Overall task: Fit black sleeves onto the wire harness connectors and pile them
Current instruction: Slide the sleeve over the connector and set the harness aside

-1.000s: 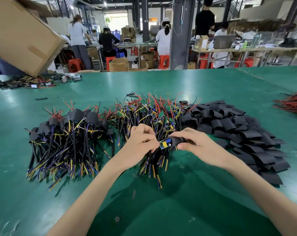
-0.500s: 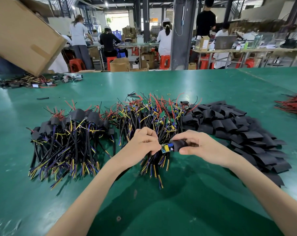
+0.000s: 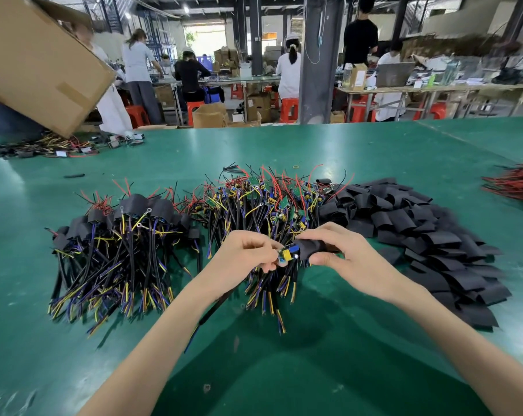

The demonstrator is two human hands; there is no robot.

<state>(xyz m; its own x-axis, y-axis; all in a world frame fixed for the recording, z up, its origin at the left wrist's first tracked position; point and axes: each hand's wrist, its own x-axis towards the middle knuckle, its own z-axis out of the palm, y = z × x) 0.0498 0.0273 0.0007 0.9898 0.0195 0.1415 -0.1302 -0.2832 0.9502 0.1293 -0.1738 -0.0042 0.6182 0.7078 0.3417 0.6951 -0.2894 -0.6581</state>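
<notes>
One connector [image 3: 288,254], left fingers [image 3: 254,246]; sleeve [image 3: 309,249], right fingers [image 3: 317,234].

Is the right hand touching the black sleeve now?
Touching. The head view shows the right hand with thumb and fingers curled round the black sleeve.

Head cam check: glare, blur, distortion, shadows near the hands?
Head view: glare patches on the green table; left hand, right hand, connector and black sleeve are sharp; far benches upper right look smeared; soft shadow falls below the hands; edges bend from the wide lens.
</notes>
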